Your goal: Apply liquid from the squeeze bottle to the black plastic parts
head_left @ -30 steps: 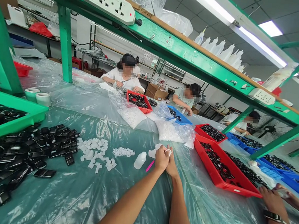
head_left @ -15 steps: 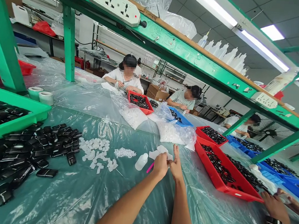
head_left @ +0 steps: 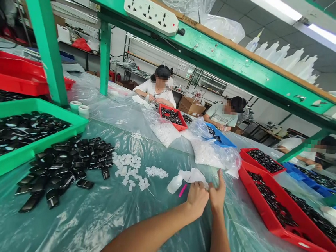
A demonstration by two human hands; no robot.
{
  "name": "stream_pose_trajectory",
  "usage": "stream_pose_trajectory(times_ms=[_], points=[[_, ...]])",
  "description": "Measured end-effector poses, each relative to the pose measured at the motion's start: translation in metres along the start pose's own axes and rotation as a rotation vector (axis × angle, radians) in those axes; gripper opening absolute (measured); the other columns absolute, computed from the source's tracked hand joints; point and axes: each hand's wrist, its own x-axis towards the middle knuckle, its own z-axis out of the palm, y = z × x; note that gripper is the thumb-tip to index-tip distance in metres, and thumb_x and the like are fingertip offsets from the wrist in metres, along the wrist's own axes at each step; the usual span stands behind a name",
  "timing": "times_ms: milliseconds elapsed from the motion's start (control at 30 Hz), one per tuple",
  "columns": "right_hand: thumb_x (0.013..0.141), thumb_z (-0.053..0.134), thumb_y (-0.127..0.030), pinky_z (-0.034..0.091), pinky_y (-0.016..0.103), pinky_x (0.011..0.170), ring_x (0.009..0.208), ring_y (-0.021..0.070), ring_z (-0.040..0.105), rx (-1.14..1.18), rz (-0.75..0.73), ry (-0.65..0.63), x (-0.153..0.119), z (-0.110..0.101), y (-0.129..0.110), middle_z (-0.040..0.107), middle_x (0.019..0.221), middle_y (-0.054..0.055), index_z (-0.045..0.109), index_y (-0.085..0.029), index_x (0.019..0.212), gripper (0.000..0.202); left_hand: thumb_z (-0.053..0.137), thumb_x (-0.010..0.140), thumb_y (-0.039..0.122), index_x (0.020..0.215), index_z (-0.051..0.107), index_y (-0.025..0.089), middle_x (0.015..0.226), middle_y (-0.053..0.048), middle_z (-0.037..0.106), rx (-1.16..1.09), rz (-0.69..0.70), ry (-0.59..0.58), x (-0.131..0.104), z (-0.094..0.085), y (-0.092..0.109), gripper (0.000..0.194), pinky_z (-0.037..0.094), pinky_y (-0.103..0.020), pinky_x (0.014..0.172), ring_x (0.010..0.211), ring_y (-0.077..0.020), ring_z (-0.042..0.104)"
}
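My left hand point(head_left: 197, 199) has its fingers curled together beside a white sheet point(head_left: 194, 175); whatever it pinches is too small to make out. Touching it on the right, my right hand point(head_left: 217, 193) has a finger pointing up while the others are bent inward around something hidden. Just left of my hands are a white bottle point(head_left: 175, 184) and a pink stick point(head_left: 182, 190). Small white pieces point(head_left: 156, 172) and flat white pieces point(head_left: 126, 165) lie on the plastic-covered table point(head_left: 95, 221). Black parts point(head_left: 73, 161) are heaped farther left.
A green tray point(head_left: 31, 145) of black parts stands at the left, red trays point(head_left: 279, 226) at the right. A bag of white pieces point(head_left: 208, 155) lies beyond my hands. A green shelf beam point(head_left: 221, 56) crosses overhead. Several people sit across the table.
The view has swung left, so the table's things appear farther right. My hands stay together, and a finger of my right hand still points up. The neighbour's hands at the right have left the view.
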Motion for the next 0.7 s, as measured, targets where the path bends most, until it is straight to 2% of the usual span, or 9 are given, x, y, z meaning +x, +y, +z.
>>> stream_pose_trajectory(times_ms=[67,167,233,300,333,400,467,567,700], points=[[0.074,0.043,-0.021,0.031,0.048,0.098,0.118,0.0287,0.043,-0.029,-0.043,0.097,0.001,-0.003,-0.011,0.050,0.128,0.014,0.043,-0.011,0.131,0.058,0.045,0.082,0.000,0.101,0.063,0.004,0.107,-0.024,0.058,0.109,0.003,-0.014,-0.009,-0.009,0.005,0.026,0.045,-0.047,0.080,0.098,-0.0352,0.055],[0.081,0.043,-0.024,0.033,0.048,0.093,0.109,0.0294,0.049,-0.062,-0.133,0.227,0.004,-0.009,-0.033,0.058,0.115,0.017,0.056,-0.009,0.118,0.042,0.056,0.072,0.003,0.101,0.062,0.000,0.106,-0.027,0.057,0.229,0.095,-0.066,-0.034,-0.030,0.009,0.030,0.044,-0.048,0.077,0.094,-0.0400,0.054],[0.083,0.043,-0.023,0.033,0.047,0.092,0.105,0.0283,0.051,-0.070,-0.212,0.291,0.003,-0.011,-0.051,0.060,0.108,0.017,0.060,-0.009,0.112,0.035,0.064,0.068,0.013,0.093,0.065,0.005,0.096,-0.021,0.062,0.252,0.203,-0.118,-0.060,-0.051,0.005,0.026,0.045,-0.043,0.075,0.086,-0.0349,0.058],[0.084,0.045,-0.019,0.033,0.045,0.091,0.102,0.0267,0.053,-0.065,-0.300,0.329,-0.001,-0.010,-0.069,0.061,0.104,0.015,0.062,-0.012,0.108,0.031,0.057,0.077,0.028,0.086,0.066,0.013,0.086,-0.013,0.065,0.253,0.323,-0.181,-0.090,-0.074,-0.005,0.020,0.046,-0.038,0.069,0.077,-0.0284,0.060],[0.083,0.047,-0.017,0.034,0.044,0.090,0.099,0.0256,0.054,-0.060,-0.344,0.332,-0.004,-0.009,-0.079,0.062,0.102,0.014,0.063,-0.014,0.106,0.029,0.057,0.077,0.030,0.080,0.067,0.015,0.079,-0.010,0.066,0.251,0.339,-0.212,-0.105,-0.087,-0.011,0.018,0.046,-0.035,0.063,0.071,-0.0258,0.061],[0.079,0.052,-0.013,0.038,0.040,0.085,0.091,0.0227,0.057,-0.041,-0.434,0.310,-0.014,-0.006,-0.099,0.064,0.096,0.009,0.065,-0.020,0.103,0.028,0.058,0.078,0.030,0.081,0.066,0.019,0.075,-0.006,0.067,0.238,0.301,-0.262,-0.133,-0.114,-0.027,0.014,0.045,-0.030,0.061,0.071,-0.0239,0.062],[0.075,0.055,-0.008,0.041,0.037,0.080,0.085,0.0202,0.058,-0.007,-0.553,0.235,-0.026,-0.001,-0.120,0.064,0.092,0.005,0.064,-0.026,0.104,0.035,0.057,0.080,0.031,0.086,0.066,0.021,0.079,-0.004,0.067,0.217,0.231,-0.267,-0.155,-0.142,-0.046,0.014,0.045,-0.029,0.064,0.074,-0.0224,0.063],[0.074,0.054,-0.001,0.044,0.034,0.073,0.082,0.0198,0.058,0.096,-0.792,-0.034,-0.047,0.007,-0.149,0.063,0.092,0.006,0.056,-0.027,0.118,0.051,0.053,0.085,0.026,0.097,0.064,0.025,0.088,-0.002,0.067,0.228,0.055,-0.196,-0.179,-0.182,-0.079,0.017,0.045,-0.027,0.069,0.082,-0.0203,0.062],[0.078,0.048,0.000,0.044,0.032,0.064,0.076,0.0190,0.055,0.180,-0.882,-0.402,-0.069,0.021,-0.175,0.061,0.088,0.006,0.051,-0.025,0.122,0.051,0.042,0.088,0.017,0.103,0.064,0.024,0.103,-0.004,0.065,0.384,-0.162,-0.021,-0.193,-0.235,-0.126,0.027,0.044,-0.030,0.081,0.095,-0.0214,0.059]])
